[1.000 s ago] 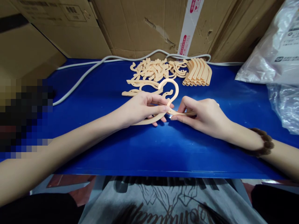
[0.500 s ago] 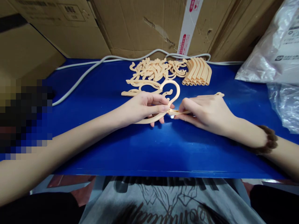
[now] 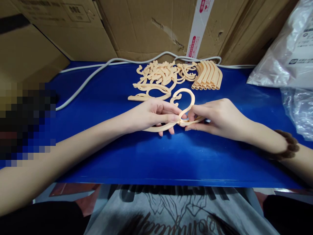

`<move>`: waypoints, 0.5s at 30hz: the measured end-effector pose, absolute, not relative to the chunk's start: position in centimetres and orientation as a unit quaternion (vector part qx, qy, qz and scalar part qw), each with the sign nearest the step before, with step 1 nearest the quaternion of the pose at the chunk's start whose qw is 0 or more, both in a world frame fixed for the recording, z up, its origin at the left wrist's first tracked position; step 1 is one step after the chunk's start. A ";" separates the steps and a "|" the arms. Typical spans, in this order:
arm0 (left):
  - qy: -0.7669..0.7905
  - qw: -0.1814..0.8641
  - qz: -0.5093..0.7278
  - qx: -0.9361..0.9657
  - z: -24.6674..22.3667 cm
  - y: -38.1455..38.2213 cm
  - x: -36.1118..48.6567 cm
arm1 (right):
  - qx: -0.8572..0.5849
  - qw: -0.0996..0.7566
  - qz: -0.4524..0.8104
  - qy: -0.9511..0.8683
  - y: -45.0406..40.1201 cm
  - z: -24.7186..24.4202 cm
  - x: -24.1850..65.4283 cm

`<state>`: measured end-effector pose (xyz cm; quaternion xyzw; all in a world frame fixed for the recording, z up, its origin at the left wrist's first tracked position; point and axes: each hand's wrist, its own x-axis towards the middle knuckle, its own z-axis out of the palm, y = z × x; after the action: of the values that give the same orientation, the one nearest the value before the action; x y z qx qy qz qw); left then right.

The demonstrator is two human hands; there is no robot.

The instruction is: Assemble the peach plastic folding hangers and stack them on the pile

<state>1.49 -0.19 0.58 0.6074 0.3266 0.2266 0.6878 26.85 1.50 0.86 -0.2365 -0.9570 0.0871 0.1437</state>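
Left hand (image 3: pixel 158 114): pinching the left bar (image 3: pixel 161 128) by its inner end, thumb on top, other fingers beneath; if the thumb eased, the part could roll.
Right hand (image 3: pixel 217 116): gripping the right bar (image 3: pixel 194 121) between thumb and bent fingers; the palm hides its far end. Pushing off line might make it skid from the grip.
Hook (image 3: pixel 192 98): between the hands, loop upward and away from the wearer, beige like the bars. Being slim, it may bend or crack if the hands twist against each other.
Joint (image 3: pixel 181 121): bars and hook meet here, by the left thumb tip; too small to tell whether seated. Forced while misaligned, it would likely chip; a fingertip could get nipped.
Small curl (image 3: pixel 179 96): just beyond the hook, partly behind it; a forward sweep could knock it.
Stack (image 3: pixel 140 97): flat pieces beyond the left hand; a wrist lift forward might scatter them.
Heap (image 3: pixel 161 71): loose, tangled pieces farther back; pulling one could drag others.
Tubes (image 3: pixel 207 75): bundled right of the heap; probably liable to topple if bumped.
Cable (image 3: pixel 85 83): behind everything; a snag could disturb the piles.
Table (image 3: pixel 156 163): blue, glossy; a dropped piece may slide.
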 end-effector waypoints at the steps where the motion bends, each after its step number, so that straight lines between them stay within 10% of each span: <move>1: 0.323 0.690 0.224 0.607 0.6 -0.2 1.5 | -0.236 0.139 0.092 -0.957 1.5 0.9 26.9; 15: 0.303 0.686 0.159 0.642 0.8 -0.3 1.2 | -0.228 0.089 0.165 -0.955 1.2 2.5 26.9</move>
<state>1.24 -0.26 0.76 0.6425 0.3033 0.1588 0.6856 26.94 1.18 2.51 -0.2281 -0.9554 0.1652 0.0889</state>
